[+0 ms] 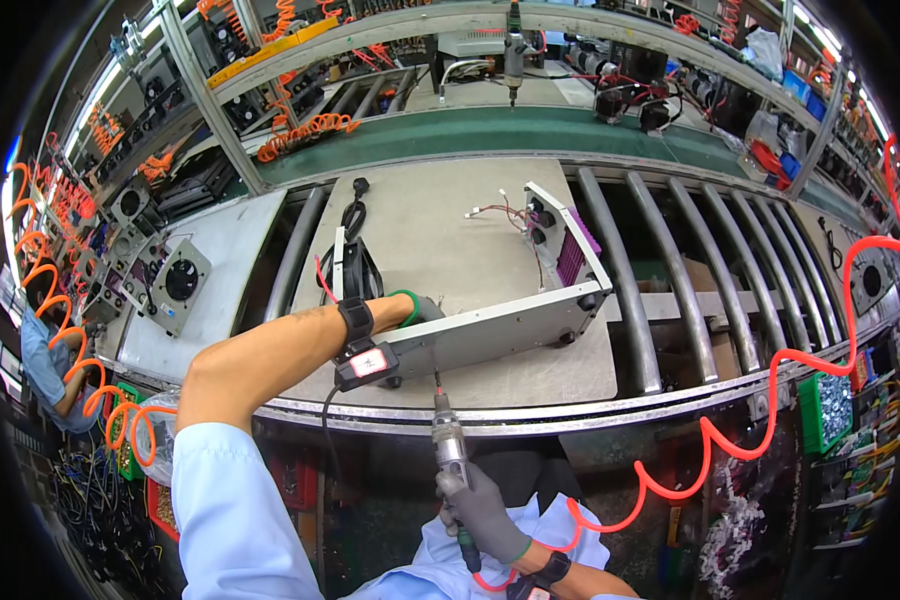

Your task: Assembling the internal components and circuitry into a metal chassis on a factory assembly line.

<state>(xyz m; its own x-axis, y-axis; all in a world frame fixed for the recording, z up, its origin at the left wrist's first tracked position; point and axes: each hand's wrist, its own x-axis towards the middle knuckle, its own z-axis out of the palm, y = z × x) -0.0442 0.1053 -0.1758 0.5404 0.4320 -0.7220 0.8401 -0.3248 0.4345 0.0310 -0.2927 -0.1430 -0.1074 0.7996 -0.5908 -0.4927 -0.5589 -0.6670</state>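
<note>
A grey metal chassis panel (510, 325) stands on edge on a pale work board (420, 225), its small black feet facing me. At its right end joins an end panel with a purple finned part (572, 256) and loose wires. My right hand (485, 515), in a grey glove, is wrapped round an air screwdriver (449, 440). The driver's bit points at the panel's near face, close to its left part. My left hand (426, 311), also gloved, reaches behind that panel's left end; its fingers are hidden. A black fan unit (358, 265) stands beyond my left forearm.
Metal rollers (660, 285) flank the board. A red coiled air hose (710, 435) runs from the driver to the upper right. Overhead hangs another driver (513, 55). Fan-fitted panels (180, 280) lie at left, where another person (55, 365) sits. A green bin (825, 412) holds small parts.
</note>
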